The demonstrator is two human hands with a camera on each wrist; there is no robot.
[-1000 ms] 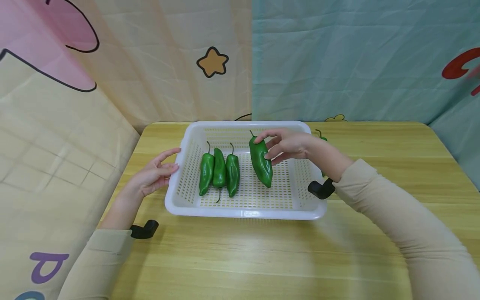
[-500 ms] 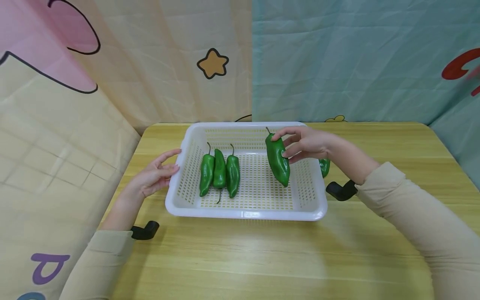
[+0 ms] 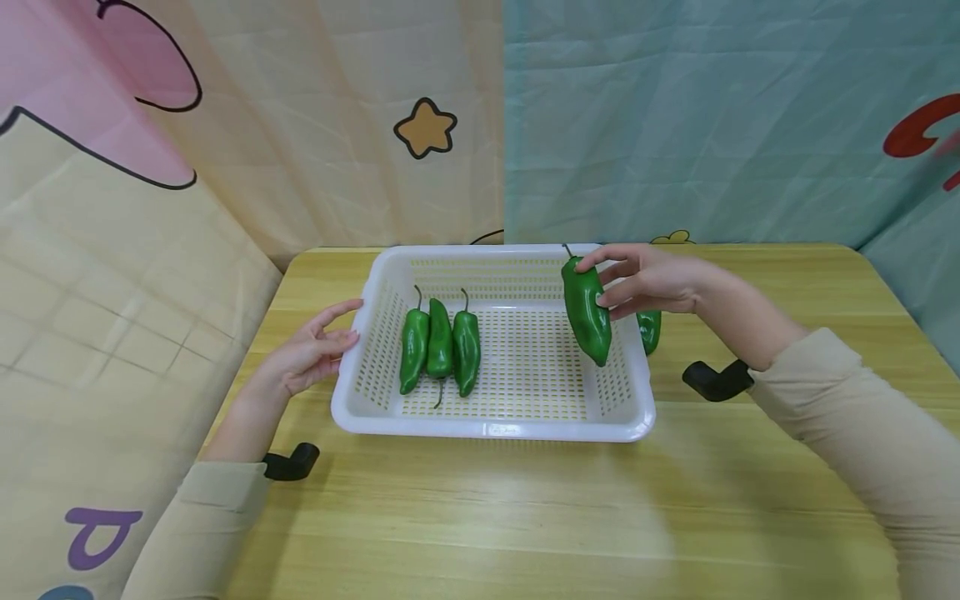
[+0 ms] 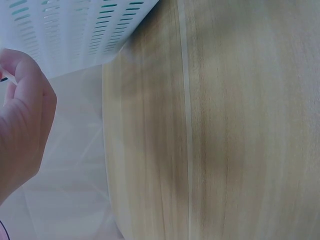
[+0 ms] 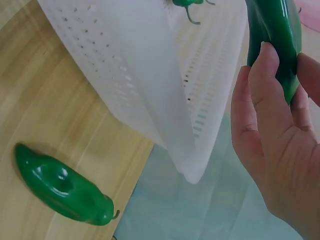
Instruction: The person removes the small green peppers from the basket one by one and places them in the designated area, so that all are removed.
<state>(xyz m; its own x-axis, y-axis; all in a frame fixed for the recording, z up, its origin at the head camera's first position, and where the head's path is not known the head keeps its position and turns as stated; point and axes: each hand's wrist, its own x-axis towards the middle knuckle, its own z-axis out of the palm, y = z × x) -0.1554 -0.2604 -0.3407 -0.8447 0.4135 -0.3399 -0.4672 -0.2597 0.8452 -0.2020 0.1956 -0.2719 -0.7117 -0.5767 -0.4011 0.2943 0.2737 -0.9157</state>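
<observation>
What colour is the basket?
The basket is white; the head view shows it best.

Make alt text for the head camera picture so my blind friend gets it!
A right hand holds a green pepper over the right side of a white basket. Three more peppers lie side by side inside, and the left hand touches the basket's left rim. Another pepper, partly hidden, lies on the wooden table to the right.

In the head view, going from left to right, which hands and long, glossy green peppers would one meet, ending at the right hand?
Left hand → long, glossy green pepper with stem up → middle green pepper with stem down → third green pepper with stem up → held green pepper → right hand.
</observation>
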